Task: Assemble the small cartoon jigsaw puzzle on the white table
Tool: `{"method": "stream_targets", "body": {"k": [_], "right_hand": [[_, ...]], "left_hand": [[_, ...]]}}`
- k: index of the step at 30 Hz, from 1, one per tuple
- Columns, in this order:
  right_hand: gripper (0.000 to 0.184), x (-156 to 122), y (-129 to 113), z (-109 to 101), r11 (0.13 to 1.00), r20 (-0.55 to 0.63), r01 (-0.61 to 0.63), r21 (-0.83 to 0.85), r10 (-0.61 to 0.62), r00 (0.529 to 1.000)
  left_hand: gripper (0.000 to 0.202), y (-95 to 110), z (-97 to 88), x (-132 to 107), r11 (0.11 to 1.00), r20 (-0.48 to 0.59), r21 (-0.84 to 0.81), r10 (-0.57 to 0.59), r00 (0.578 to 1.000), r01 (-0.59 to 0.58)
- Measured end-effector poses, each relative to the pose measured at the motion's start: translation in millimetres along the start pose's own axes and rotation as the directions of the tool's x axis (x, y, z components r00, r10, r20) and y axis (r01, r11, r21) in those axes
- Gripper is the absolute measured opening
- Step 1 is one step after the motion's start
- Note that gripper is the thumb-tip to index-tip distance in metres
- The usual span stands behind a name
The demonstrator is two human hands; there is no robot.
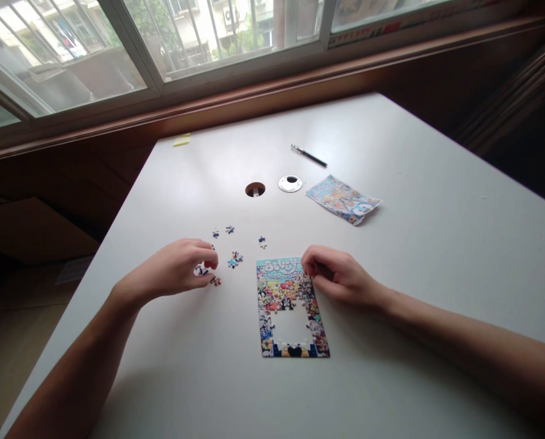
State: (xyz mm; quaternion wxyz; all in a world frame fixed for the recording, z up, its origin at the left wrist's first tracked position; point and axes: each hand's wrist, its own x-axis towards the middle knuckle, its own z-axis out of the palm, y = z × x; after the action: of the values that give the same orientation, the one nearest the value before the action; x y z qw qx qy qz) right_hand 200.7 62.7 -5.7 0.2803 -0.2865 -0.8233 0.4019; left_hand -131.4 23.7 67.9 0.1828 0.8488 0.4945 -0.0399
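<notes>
A partly filled jigsaw puzzle [286, 299] lies flat on the white table, with a bare white gap in its lower middle. My right hand [336, 274] is curled, its thumb and fingertips closed at the puzzle's upper right edge. Left of the puzzle, my left hand [185, 265] hovers low over loose pieces, thumb and fingers apart in a curve. Some pieces [201, 269] show between those fingers, partly hidden. One piece [216, 281] lies by the thumb tip. Other loose pieces [236, 258] are scattered nearby, with a single piece [262, 242] above the puzzle.
A creased picture sheet [343, 198] lies beyond the puzzle on the right. Behind it is a black pen [309, 155]. The table [414, 244] has a round hole [255, 189] beside a silver cap [290, 183]. A yellow note [181, 140] sits at the far left corner.
</notes>
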Motion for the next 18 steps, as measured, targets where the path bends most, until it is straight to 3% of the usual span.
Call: {"method": "stream_targets", "body": {"k": [5, 18], "right_hand": [[0.022, -1.7, 0.4, 0.4, 1.0, -0.006, -0.002, -0.006, 0.002, 1.0], [0.022, -1.1, 0.3, 0.6, 1.0, 0.0, -0.003, -0.001, 0.003, 1.0]], "left_hand": [[0.008, 2.1, 2.4, 1.1, 1.0, 0.093, -0.025, -0.001, 0.996, 0.003], [0.005, 3.0, 9.7, 5.1, 0.996, 0.077, -0.067, 0.07, 0.995, -0.065]]}}
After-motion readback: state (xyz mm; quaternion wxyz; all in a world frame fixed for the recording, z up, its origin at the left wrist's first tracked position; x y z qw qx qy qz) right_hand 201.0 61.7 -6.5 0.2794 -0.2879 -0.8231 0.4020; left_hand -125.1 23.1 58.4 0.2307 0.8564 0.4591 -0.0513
